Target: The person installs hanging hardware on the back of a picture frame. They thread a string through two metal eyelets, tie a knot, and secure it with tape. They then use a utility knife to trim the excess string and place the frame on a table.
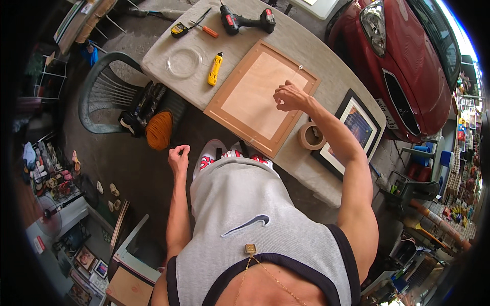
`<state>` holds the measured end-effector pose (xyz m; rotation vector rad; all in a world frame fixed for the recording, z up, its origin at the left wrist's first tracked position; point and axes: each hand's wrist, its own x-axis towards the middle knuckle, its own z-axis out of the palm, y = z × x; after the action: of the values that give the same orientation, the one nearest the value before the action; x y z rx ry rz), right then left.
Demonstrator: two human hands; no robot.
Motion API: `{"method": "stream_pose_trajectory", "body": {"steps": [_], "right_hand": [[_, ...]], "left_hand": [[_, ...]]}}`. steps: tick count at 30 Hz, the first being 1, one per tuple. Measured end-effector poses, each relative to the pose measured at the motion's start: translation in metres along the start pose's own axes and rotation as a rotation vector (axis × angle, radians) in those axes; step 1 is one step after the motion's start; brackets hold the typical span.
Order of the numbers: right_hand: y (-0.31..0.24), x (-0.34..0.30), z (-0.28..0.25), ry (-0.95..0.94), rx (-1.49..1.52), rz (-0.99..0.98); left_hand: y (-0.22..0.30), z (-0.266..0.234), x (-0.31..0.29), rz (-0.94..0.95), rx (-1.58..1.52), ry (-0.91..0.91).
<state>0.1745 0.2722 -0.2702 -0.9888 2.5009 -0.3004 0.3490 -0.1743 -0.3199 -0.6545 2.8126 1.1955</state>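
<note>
A picture frame (292, 125) lies back side up on the table, its pale backing board (250, 97) showing inside a brown border. Above its right part is my right hand (291, 97), fingers curled into a pinch. A thin line runs from a small metal hook (300, 67) on the far border toward that hand; whether the fingers hold it is hard to see. A second small fitting (253, 138) sits on the near border. My left hand (178, 159) hangs off the table's near side, closed with fingertips together; anything in it is too small to make out.
On the table (326, 178) lie a cordless drill (247, 21), tape measure (179, 29), screwdriver (210, 32), yellow cutter (215, 70), clear coiled line (185, 62), tape roll (311, 136) and black-framed picture (357, 127). A chair (109, 94) stands left; a red car (408, 66) is parked right.
</note>
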Motion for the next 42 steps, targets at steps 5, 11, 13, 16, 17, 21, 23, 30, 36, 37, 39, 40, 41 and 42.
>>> {"method": "stream_pose_trajectory", "body": {"steps": [5,11,13,16,17,21,23,30,36,37,39,40,41,42], "right_hand": [[-0.034,-0.004,-0.063,0.001,0.043,0.028],[-0.086,0.021,-0.167,-0.174,-0.009,0.060],[-0.108,0.036,-0.199,-0.308,0.102,0.150],[-0.141,0.050,-0.236,-0.509,0.178,0.136],[-0.151,0.053,-0.245,-0.533,0.141,0.113],[-0.190,0.058,-0.261,-0.479,0.021,0.102],[-0.205,0.063,-0.267,-0.393,-0.037,0.142],[-0.240,0.089,-0.287,-0.285,0.079,-0.006],[-0.310,0.115,-0.276,-0.154,0.156,-0.164],[-0.328,0.122,-0.273,-0.158,0.219,-0.224],[-0.367,0.147,-0.273,-0.189,0.200,-0.369],[-0.385,0.159,-0.271,-0.250,0.166,-0.365],[-0.403,0.171,-0.270,-0.294,0.110,-0.348],[-0.422,0.185,-0.258,-0.330,0.106,-0.337]], "left_hand": [[-0.021,-0.012,0.007,-0.036,-0.052,-0.001],[-0.046,-0.035,0.014,-0.037,-0.127,0.011],[-0.052,-0.045,0.016,-0.040,-0.161,0.035],[-0.061,-0.063,0.017,-0.045,-0.206,0.079],[-0.064,-0.068,0.016,-0.049,-0.214,0.090],[-0.086,-0.082,0.006,-0.189,-0.257,0.166],[-0.101,-0.081,-0.003,-0.237,-0.304,0.218],[-0.163,-0.043,-0.069,-0.496,-0.432,0.370],[-0.211,-0.007,-0.190,-0.827,-0.354,0.451],[-0.219,-0.001,-0.213,-0.941,-0.311,0.430],[-0.237,0.010,-0.258,-1.038,-0.102,0.363],[-0.247,0.018,-0.277,-1.007,0.073,0.315],[-0.256,0.025,-0.293,-0.991,0.227,0.220],[-0.263,0.031,-0.309,-0.962,0.246,0.271]]}}
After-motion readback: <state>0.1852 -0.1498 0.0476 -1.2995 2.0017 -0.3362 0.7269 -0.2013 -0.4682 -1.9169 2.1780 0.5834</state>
